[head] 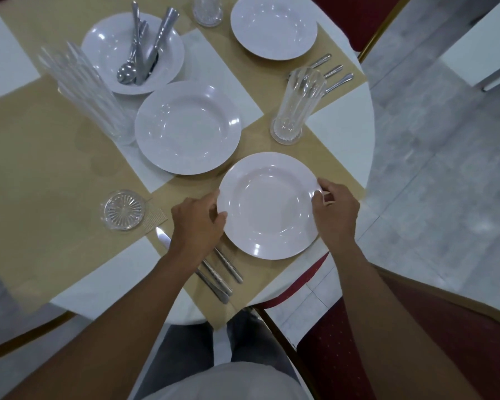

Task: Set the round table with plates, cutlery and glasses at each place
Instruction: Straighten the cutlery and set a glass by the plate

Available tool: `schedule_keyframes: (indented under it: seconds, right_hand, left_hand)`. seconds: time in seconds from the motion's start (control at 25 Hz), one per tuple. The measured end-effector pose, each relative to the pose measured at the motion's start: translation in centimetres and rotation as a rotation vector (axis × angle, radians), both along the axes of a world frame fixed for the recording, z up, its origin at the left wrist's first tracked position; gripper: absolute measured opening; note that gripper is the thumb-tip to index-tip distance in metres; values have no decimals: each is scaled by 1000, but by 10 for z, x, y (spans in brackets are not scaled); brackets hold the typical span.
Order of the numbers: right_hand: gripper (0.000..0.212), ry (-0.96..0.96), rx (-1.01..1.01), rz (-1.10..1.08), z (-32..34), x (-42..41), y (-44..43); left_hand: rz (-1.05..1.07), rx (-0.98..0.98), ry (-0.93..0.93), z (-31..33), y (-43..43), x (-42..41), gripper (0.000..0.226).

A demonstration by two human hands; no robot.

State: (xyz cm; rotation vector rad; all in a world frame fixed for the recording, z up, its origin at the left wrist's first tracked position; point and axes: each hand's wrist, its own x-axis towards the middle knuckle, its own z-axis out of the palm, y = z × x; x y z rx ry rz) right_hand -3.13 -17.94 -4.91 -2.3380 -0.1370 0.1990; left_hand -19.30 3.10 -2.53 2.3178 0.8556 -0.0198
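A white plate (pixel 267 204) lies at the near place on the tan runner. My left hand (pixel 198 225) grips its left rim and my right hand (pixel 335 210) grips its right rim. Cutlery (pixel 220 272) lies left of the plate, partly under my left forearm, with a glass (pixel 124 209) beyond it. A second plate (pixel 187 127) sits in the middle of the table. A third plate (pixel 273 26) is at the far right place, with cutlery (pixel 334 76) and a tall glass (pixel 296 106) nearby. A bowl-like plate (pixel 104 51) holds spare cutlery (pixel 145 50).
A stack of clear glasses (pixel 90 93) stands at the left. Another glass (pixel 208 10) is at the far edge. Red chairs stand at the near right (pixel 416 336) and far right (pixel 355 18). The round table's edge (pixel 368 134) curves along the right.
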Motion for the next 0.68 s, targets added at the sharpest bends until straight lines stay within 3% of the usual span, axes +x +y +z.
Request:
schedule_keyframes:
  seconds: [0.08, 0.32, 0.52, 0.68]
  right_hand:
    - [33, -22, -8, 37, -4, 1, -2]
    - [32, -90, -56, 87, -6, 10, -6]
    - [33, -72, -35, 68, -1, 10, -5]
    - [25, -300, 37, 80, 12, -21, 6]
  left_hand:
    - [5, 27, 34, -6, -3, -1, 38]
    - [166, -195, 36, -12, -4, 7, 43]
    - [179, -202, 25, 3, -3, 7, 25]
    - [235, -218, -44, 12, 5, -25, 42]
